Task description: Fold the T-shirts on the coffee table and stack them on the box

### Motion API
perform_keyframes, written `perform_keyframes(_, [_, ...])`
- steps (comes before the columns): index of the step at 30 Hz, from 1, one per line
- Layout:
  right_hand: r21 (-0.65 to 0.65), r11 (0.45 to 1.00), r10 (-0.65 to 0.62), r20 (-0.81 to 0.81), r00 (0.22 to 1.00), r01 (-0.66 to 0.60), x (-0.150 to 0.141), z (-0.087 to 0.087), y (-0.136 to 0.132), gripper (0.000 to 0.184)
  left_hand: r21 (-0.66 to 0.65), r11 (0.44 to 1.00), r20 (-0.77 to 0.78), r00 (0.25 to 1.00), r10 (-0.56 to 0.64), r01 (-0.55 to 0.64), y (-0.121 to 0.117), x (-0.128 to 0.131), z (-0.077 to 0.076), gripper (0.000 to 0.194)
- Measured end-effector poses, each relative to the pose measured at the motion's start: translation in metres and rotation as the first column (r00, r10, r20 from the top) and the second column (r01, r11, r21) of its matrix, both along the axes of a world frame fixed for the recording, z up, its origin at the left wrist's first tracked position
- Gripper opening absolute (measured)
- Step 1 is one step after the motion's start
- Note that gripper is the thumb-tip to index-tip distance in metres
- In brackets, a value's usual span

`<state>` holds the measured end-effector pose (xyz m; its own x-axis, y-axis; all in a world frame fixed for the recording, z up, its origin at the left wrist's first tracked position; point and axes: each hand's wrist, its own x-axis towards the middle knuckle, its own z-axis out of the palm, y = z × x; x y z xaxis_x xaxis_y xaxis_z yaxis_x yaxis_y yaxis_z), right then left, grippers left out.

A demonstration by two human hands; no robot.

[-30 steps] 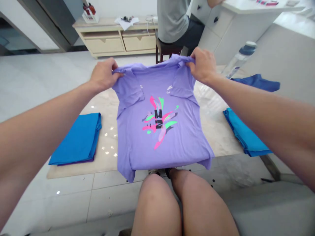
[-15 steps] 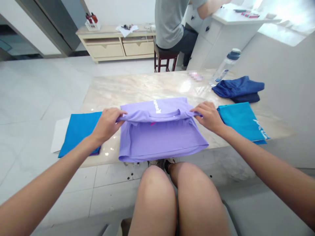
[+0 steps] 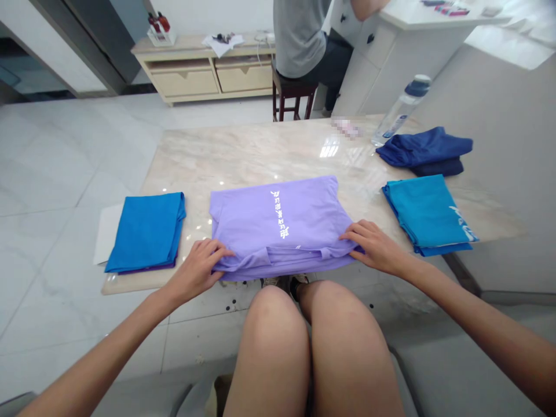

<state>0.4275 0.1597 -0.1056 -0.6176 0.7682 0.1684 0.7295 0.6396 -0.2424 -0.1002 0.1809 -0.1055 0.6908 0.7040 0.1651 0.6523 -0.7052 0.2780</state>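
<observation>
A lavender shirt (image 3: 278, 225) lies folded flat on the marble table (image 3: 260, 153), white lettering running up its back. My left hand (image 3: 196, 271) is at its near left corner, fingers gripping the folded edge. At the near right corner, my right hand (image 3: 374, 247) has its fingertips on the same edge. Both hands rest low against the fabric, and the shirt's printed front is hidden underneath.
A folded blue shirt (image 3: 146, 233) sits left on a white sheet (image 3: 106, 234). To the right lie a folded teal shirt (image 3: 428, 215), dark blue clothing (image 3: 423, 150) and a plastic water bottle (image 3: 402, 107). A seated person (image 3: 299, 40) is behind the table.
The lavender shirt has come down flat on the table, its lettered back now showing. Both my hands have moved lower and nearer to me, staying on its near edge.
</observation>
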Motion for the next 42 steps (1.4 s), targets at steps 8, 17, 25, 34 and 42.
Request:
perform_keyframes(8, [-0.201,0.976,0.065,-0.094,0.993,-0.083,-0.012,-0.015,-0.017,0.022,-0.225,0.966,0.019,0.992,-0.127,0.128,0.000,-0.004,-0.002,0.027])
perform_keyframes(17, [-0.350,0.862,-0.391,0.003,0.920,0.367,0.007,0.006,0.046,0.021,-0.448,0.734,-0.084,0.841,0.534,-0.510,0.046,-0.001,0.018,0.044])
perform_keyframes(25, [-0.334,0.537,-0.756,0.216,0.617,0.775,-0.038,-0.006,0.126,0.043,-0.339,0.587,-0.353,0.678,0.645,-0.735,0.111,0.020,0.000,0.044])
perform_keyframes(34, [-0.188,0.588,-0.759,0.210,0.617,0.787,-0.044,-0.006,0.123,0.036,-0.230,0.639,-0.210,0.678,0.704,-0.735,0.113,0.023,0.008,0.033])
perform_keyframes(42, [-0.066,0.827,-0.515,0.311,0.799,0.559,-0.035,0.028,0.041,0.046,-0.137,0.851,-0.241,0.850,0.468,-0.507,-0.001,0.067,0.061,0.025])
